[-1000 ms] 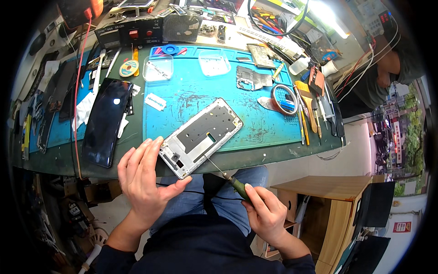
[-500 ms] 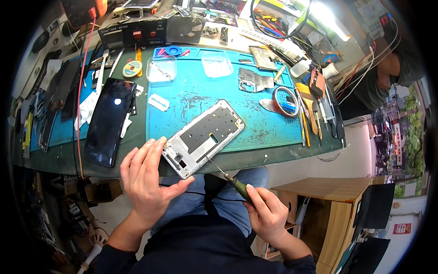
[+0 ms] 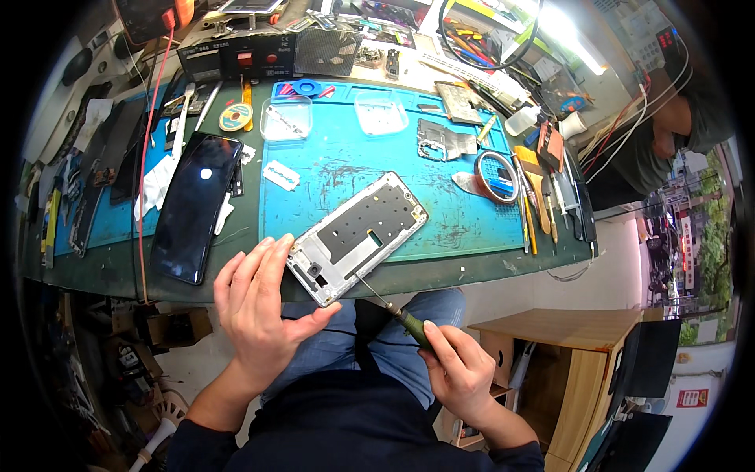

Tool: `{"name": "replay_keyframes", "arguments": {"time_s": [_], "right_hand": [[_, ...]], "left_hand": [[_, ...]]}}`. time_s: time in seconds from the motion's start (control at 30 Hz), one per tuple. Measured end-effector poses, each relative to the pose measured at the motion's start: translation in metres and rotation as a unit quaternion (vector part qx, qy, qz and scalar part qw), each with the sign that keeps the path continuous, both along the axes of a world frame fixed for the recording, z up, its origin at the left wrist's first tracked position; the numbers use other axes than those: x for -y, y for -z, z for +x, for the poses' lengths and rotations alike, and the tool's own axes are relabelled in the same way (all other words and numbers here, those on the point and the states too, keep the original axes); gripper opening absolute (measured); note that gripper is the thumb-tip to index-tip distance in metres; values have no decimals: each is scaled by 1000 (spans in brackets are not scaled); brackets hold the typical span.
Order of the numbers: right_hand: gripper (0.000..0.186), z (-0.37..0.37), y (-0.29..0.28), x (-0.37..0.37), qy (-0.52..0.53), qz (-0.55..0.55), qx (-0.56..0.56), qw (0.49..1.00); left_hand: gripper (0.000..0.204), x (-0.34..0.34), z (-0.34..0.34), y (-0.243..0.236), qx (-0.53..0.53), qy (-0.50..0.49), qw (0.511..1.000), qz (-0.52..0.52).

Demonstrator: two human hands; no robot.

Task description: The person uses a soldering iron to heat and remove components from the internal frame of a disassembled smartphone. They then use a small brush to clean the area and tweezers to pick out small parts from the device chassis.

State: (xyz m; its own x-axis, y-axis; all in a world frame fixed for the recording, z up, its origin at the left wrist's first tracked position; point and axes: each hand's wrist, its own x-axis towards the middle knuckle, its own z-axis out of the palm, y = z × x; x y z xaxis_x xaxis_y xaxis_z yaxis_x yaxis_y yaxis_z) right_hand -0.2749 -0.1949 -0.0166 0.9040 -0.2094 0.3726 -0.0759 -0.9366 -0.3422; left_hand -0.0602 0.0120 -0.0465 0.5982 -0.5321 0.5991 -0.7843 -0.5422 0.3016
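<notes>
A silver phone frame (image 3: 344,262) with a black inner panel lies tilted at the front edge of the blue mat. My left hand (image 3: 258,311) steadies its near-left end, fingers along one side and thumb at the bottom corner. In my right hand (image 3: 464,370) is a green-handled screwdriver (image 3: 412,326); its thin shaft reaches up to the frame's lower long edge, where the tip touches or nearly touches. A dark phone with a glossy screen (image 3: 197,208) rests to the left of my left hand.
On the blue work mat (image 3: 346,165) are two clear plastic boxes (image 3: 285,119), a white slotted piece (image 3: 281,175), a metal shield part (image 3: 446,141) and a tape roll (image 3: 496,178). Brushes (image 3: 536,178) and pens lie at right. A wooden cabinet (image 3: 558,326) stands beside me. Another person's arm (image 3: 671,118) is at far right.
The whole view has shifted slightly, so the bench appears a little further right. Both hands keep their holds, and the screwdriver stays at the frame's edge.
</notes>
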Motion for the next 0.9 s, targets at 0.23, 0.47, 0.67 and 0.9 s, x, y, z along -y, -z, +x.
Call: {"name": "replay_keyframes", "arguments": {"time_s": [0.23, 0.47, 0.67, 0.9], "right_hand": [[60, -1, 0, -4, 0, 1, -5, 1000], [58, 0, 0, -5, 1, -1, 2, 1000], [56, 0, -4, -12, -31, 7, -18, 999], [56, -2, 6, -6, 19, 21, 9, 1000]], "left_hand": [[89, 0, 0, 2, 3, 0, 1000, -5], [91, -3, 0, 2, -5, 0, 1000, -7], [86, 1, -1, 0, 4, -10, 1000, -1], [88, -1, 0, 2, 3, -3, 1000, -3]]}}
